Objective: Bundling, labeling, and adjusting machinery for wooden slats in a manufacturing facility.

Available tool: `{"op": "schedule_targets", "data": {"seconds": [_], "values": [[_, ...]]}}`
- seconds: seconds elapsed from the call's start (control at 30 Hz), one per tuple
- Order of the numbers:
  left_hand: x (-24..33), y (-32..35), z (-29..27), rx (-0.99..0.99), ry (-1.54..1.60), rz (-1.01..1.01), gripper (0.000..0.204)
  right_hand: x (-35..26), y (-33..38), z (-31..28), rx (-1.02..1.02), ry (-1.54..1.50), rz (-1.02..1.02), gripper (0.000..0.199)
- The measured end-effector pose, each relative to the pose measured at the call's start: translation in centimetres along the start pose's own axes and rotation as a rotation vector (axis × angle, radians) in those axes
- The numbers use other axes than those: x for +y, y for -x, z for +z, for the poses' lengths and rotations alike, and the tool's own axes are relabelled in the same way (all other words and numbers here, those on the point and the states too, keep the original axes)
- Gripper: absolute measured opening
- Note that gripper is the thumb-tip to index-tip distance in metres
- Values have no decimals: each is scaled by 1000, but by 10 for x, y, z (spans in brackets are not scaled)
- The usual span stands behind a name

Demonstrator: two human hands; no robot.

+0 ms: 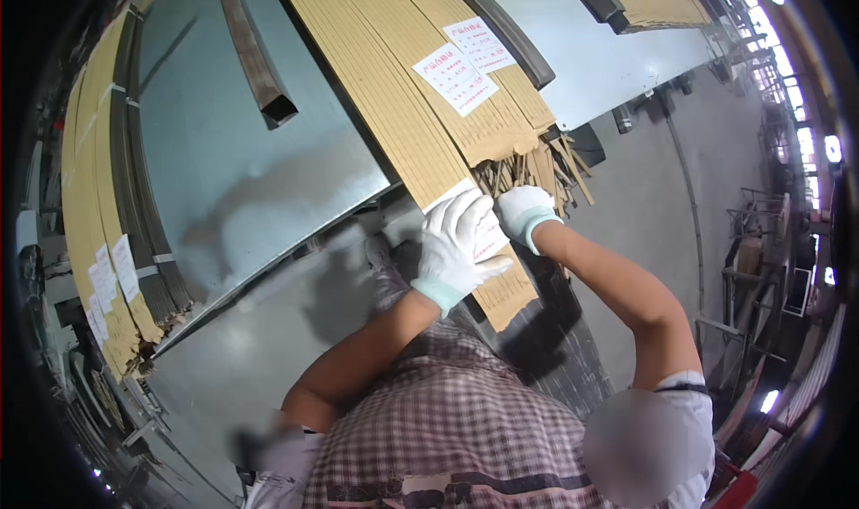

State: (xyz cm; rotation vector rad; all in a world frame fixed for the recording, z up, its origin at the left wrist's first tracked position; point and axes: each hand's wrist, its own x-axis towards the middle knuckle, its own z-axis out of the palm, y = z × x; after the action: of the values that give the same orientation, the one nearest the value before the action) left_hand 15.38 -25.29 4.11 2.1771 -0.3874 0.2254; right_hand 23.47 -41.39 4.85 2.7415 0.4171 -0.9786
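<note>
My left hand (456, 245), in a white glove with a pale green cuff, lies on a long bundle wrapped in ribbed brown paper (394, 124). Its thumb is spread from its fingers, and a white label (488, 237) shows partly beneath it. Close by on the right, my gloved right hand (523, 209) is curled at the torn end of the neighbouring wrapped bundle (501, 133). Thin strips (564, 165) stick out there; what its fingers hold, if anything, is hidden. Two white labels with red print (456, 78) lie on that neighbouring bundle.
A metal-topped table (295, 165) carries a dark square tube (253, 57) left of the bundles. More tubes (510, 35) lie to the right. Further wrapped bundles with labels (112, 276) line the far left. Metal racks (752, 267) stand at the right over the grey floor.
</note>
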Motion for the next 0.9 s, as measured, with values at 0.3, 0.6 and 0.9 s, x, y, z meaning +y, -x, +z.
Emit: {"op": "schedule_targets", "data": {"seconds": [0.3, 0.6, 0.9], "values": [[-2, 89, -14, -472, 1140, -653, 6, 37, 79, -31, -242, 140, -649, 28], [-13, 53, -31, -124, 812, -759, 22, 9, 97, -44, -35, -55, -198, 37], [46, 49, -73, -63, 1053, -686, 16, -33, 133, -89, -133, -373, -803, 63]]}}
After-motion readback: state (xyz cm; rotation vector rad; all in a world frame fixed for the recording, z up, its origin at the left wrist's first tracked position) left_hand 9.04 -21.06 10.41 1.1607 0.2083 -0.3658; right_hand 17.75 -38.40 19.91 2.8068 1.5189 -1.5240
